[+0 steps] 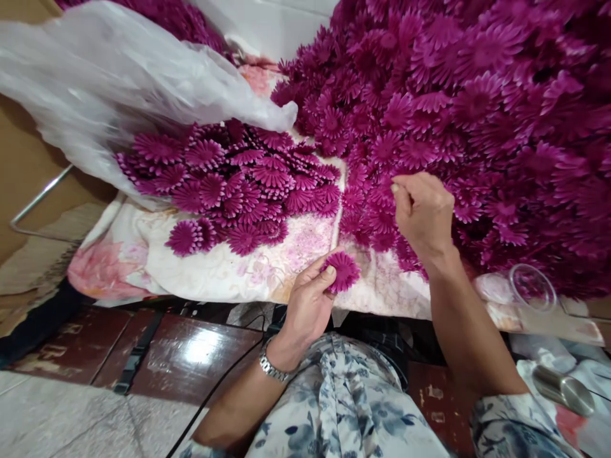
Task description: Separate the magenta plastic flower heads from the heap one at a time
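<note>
My left hand (310, 299) pinches a magenta artificial flower head (344, 272) between thumb and fingers, just above the front edge of the cloth. My right hand (424, 213) is raised at the near side of a large heap of magenta flower heads (477, 114), its thumb and fingertips pressed together. Whatever those fingers hold, if anything, is too small to make out. Left of the heap lies a lower pile of stacked flower heads (238, 175), apart from both hands.
A translucent plastic bag (143, 70) drapes over the left pile. A floral cloth (191, 277) covers the table. At right are a clear plastic ring-shaped lid or cup (532, 287) and a metal cylinder (563, 389). A bent metal rod (42, 194) stands out at left.
</note>
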Demonstrator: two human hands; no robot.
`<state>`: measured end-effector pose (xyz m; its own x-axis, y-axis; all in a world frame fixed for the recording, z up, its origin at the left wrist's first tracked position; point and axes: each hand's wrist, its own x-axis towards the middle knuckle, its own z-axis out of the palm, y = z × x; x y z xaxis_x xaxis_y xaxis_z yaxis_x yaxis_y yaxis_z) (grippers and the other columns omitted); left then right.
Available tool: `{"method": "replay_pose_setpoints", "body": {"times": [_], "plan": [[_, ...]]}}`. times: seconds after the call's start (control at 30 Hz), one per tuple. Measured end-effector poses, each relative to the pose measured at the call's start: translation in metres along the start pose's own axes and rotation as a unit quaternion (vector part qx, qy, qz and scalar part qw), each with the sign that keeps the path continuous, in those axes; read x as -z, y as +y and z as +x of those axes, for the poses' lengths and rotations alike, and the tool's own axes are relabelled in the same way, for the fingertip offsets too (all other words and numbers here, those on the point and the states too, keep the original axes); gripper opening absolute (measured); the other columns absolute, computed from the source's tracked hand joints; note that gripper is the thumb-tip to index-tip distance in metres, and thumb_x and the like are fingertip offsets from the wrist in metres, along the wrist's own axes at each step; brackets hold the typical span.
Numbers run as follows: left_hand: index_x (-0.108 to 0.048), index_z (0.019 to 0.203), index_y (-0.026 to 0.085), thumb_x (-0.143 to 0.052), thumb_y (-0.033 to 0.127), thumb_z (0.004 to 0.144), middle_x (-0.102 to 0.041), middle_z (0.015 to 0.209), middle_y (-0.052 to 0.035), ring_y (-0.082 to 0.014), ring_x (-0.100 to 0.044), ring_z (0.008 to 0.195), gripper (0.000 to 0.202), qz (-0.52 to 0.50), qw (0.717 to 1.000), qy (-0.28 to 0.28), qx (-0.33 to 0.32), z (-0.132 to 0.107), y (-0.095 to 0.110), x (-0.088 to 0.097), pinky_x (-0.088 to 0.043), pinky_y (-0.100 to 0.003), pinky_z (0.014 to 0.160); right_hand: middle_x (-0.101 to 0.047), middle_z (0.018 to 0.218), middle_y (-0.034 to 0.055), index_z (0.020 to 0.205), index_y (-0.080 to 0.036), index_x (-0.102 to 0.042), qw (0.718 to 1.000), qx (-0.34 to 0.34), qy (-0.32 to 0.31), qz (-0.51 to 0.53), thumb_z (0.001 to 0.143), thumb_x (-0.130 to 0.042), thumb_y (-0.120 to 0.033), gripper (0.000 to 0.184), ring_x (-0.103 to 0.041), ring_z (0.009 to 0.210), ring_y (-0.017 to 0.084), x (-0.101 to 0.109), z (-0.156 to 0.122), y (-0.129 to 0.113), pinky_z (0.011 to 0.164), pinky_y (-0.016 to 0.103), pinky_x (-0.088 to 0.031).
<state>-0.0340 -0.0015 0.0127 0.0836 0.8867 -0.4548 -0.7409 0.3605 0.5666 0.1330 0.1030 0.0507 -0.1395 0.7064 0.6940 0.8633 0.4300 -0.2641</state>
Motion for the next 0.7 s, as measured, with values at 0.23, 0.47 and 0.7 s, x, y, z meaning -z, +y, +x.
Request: {"method": "replay_pose_setpoints", "body": {"times": [0.23, 0.47, 0.7], "plan": [[-0.072, 0.091, 0.014, -0.070, 0.018, 0.067, -0.074, 0.084, -0.0085, -0.0173, -0.068, 0.080, 0.024, -0.001, 1.000, -0.016, 0.009, 0.003, 0.000, 0.002, -0.051, -0.026, 0.078, -0.065, 0.068, -0.0009, 0.091, -0.017, -0.065, 0.982, -0.131, -0.034, 0.133, 0.086, -0.049, -0.027, 0.020, -0.055, 0.054, 0.010, 0.002, -0.012, 0.000, 0.053, 0.022, -0.043], [-0.071, 0.096, 0.016, -0.069, 0.018, 0.069, -0.073, 0.089, -0.0069, -0.0156, -0.067, 0.081, 0.027, -0.004, 1.000, -0.009, -0.001, 0.002, 0.001, -0.001, -0.051, -0.025, 0.077, -0.065, 0.100, 0.0099, 0.098, -0.017, -0.064, 0.999, -0.014, 0.001, -0.032, 0.085, -0.052, -0.026, 0.020, -0.056, 0.096, 0.023, 0.010, 0.000, 0.002, 0.087, 0.039, -0.041], [-0.073, 0.091, 0.017, -0.071, 0.022, 0.068, -0.073, 0.090, -0.0053, -0.0134, -0.064, 0.080, 0.023, 0.007, 0.999, -0.007, -0.034, 0.008, -0.003, -0.006, -0.048, -0.021, 0.072, -0.058, 0.073, 0.0011, 0.080, -0.019, -0.056, 0.940, 0.063, -0.249, 0.225, 0.082, -0.060, -0.025, 0.007, -0.052, 0.070, 0.014, 0.011, -0.047, -0.044, 0.065, 0.027, -0.044]]}}
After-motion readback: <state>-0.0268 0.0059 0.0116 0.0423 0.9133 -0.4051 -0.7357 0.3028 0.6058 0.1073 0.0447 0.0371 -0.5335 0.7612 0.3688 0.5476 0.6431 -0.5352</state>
